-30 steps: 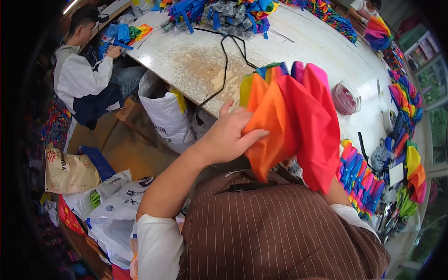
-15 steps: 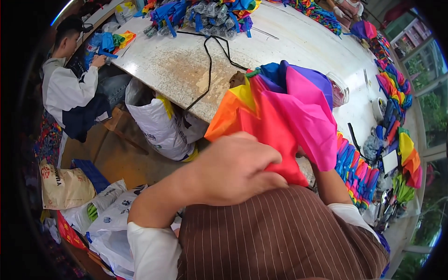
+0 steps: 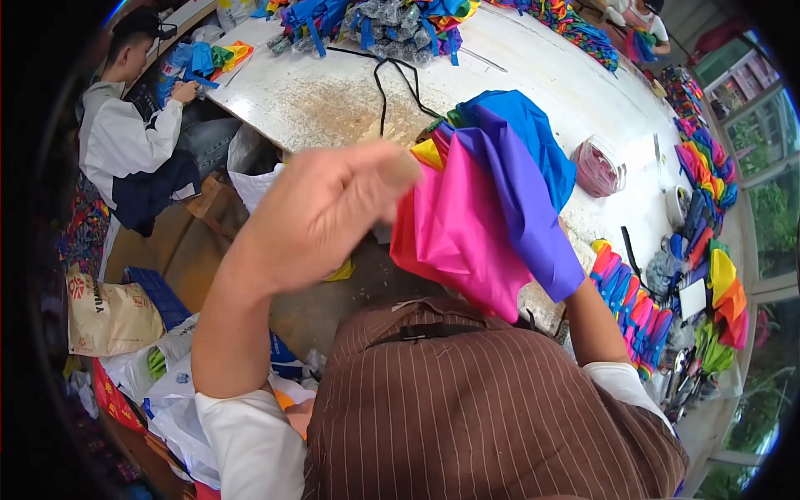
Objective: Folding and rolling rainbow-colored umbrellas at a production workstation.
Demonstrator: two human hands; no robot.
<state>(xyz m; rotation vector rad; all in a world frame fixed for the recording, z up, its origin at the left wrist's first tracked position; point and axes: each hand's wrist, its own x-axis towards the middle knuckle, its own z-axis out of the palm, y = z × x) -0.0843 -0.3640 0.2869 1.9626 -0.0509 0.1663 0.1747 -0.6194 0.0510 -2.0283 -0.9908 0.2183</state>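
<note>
A rainbow umbrella canopy (image 3: 492, 208) is held up over the near edge of the big white desk (image 3: 533, 75). Pink, purple, blue and a bit of yellow cloth can be seen, all folded and bunched together.

The left hand (image 3: 325, 217) is raised close to the camera. Its fingers are curled in, and the thumb and fingertips are pinched on the left edge of the pink and yellow cloth. The hand looks a little blurred.

The right hand cannot be seen. It is hidden under the purple cloth, so how it grips cannot be told. Only the right forearm (image 3: 596, 321) is seen, going up under the cloth.

A striped brown apron (image 3: 483, 417) is worn over white sleeves at the bottom of the picture.

On the desk, a black cord (image 3: 392, 83) is laid past a worn, rough patch. A pile of blue and grey folded umbrellas (image 3: 375, 21) is set at the far edge. A clear tub with pink things inside (image 3: 598, 167) is placed just right of the canopy. More rainbow cloth pieces (image 3: 633, 304) are stacked along the right side of the desk.

Another person in a white and dark jacket (image 3: 125, 150) is seated at the far left end of the desk, with a hand on some bright cloth (image 3: 208, 58). A tan sack (image 3: 104, 312) and white plastic bags (image 3: 179, 400) are left on the floor below.
</note>
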